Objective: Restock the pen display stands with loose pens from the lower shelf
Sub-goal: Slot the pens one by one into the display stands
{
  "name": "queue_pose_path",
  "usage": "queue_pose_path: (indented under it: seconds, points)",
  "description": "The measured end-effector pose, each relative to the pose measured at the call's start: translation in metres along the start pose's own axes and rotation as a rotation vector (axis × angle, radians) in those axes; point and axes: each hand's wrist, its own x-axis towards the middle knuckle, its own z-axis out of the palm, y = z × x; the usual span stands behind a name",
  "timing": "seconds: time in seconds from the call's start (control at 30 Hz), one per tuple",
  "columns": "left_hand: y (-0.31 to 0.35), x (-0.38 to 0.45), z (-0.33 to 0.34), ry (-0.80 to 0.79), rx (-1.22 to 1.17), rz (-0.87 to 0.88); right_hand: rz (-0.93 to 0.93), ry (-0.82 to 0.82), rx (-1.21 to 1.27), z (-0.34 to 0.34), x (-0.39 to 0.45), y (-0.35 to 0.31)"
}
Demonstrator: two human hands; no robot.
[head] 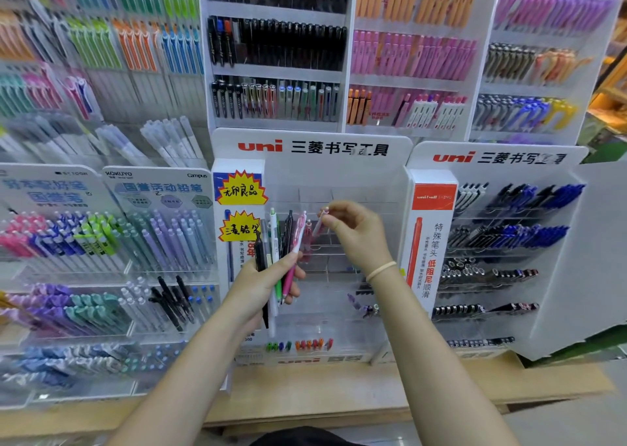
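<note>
Both arms reach up from the bottom of the frame. Near the middle, the left hand [268, 284] has its fingers wrapped around a bunch of pens [283, 252], black, white, green and pink. Just right of it, the right hand [356, 233] pinches 1 pink pen [321, 223] at the clear display stand [359, 187]; its tip looks to be in a slot, but blur hides it.

The middle stand [310, 252] sits on the counter [325, 388]; other stands flank it left [112, 276] and right [502, 259] (taller racks [339, 55] behind).
</note>
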Motion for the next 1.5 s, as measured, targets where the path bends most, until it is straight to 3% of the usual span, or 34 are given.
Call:
queue_pose_path:
  seconds: [0.43,0.57,0.67,0.77,0.83,0.93,1.03,1.33,1.5]
  points:
    - [-0.002,0.002,-0.005,0.019,-0.031,0.011,-0.094,-0.1,-0.351,0.004,0.005,0.013]
    - [-0.003,0.003,-0.007,0.0,-0.043,0.029,-0.263,-0.092,-0.576,0.0,-0.003,0.007]
    - [-0.003,0.003,-0.009,-0.032,-0.052,0.027,-0.245,0.057,-0.385,-0.002,-0.018,-0.009]
    - [-0.003,0.003,-0.007,-0.059,-0.045,0.034,0.046,-0.064,-0.028,-0.003,-0.025,-0.026]
    - [-0.005,0.003,-0.004,-0.091,-0.029,0.032,0.134,-0.135,0.089,-0.004,-0.027,-0.03]
    - [-0.007,0.003,0.0,-0.115,-0.026,0.024,0.141,-0.112,0.192,-0.009,-0.03,-0.03]
    - [-0.007,0.004,0.0,-0.074,-0.018,0.012,0.116,0.042,0.286,-0.021,-0.027,-0.035]
    - [0.008,0.007,0.007,-0.052,-0.005,0.047,-0.149,0.208,0.152,-0.038,-0.012,-0.06]
    - [0.004,0.01,0.006,-0.045,-0.03,0.047,-0.102,0.135,0.057,-0.024,-0.003,-0.042]
